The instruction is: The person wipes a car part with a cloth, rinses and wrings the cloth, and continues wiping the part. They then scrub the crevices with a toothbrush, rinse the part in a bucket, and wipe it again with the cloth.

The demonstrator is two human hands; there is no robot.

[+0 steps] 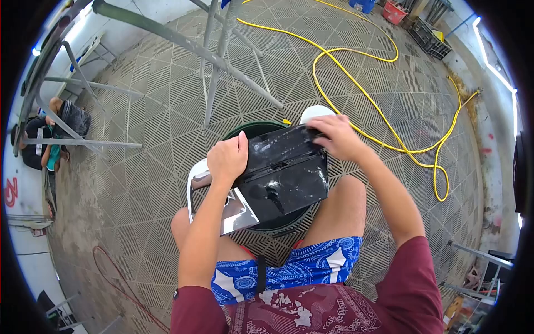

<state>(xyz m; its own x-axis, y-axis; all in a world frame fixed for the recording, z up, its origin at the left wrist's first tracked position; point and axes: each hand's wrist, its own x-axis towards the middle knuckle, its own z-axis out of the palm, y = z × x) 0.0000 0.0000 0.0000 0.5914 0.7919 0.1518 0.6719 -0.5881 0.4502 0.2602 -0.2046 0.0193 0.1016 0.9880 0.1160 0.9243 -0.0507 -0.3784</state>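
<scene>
A glossy black panel [282, 192] with wet-looking spots lies tilted across a dark green tub [253, 129] between my knees. It has a lengthwise groove, a white rounded end [317, 113] at the upper right, and a white-edged, mirror-like part [236, 210] at the left. My left hand [227, 160] is closed over the panel's upper left side, its thumb raised. At the upper right corner, my right hand [335, 137] has its fingers bent against the black surface. Something dark shows under those fingers, too blurred to name.
A yellow hose [384, 114] loops over the patterned floor on the right. Grey metal stand legs [222, 61] rise ahead. Another person [44, 139] sits far left. A red bucket [394, 12] and black crate [429, 40] stand at the back. A dark red hose [119, 281] lies lower left.
</scene>
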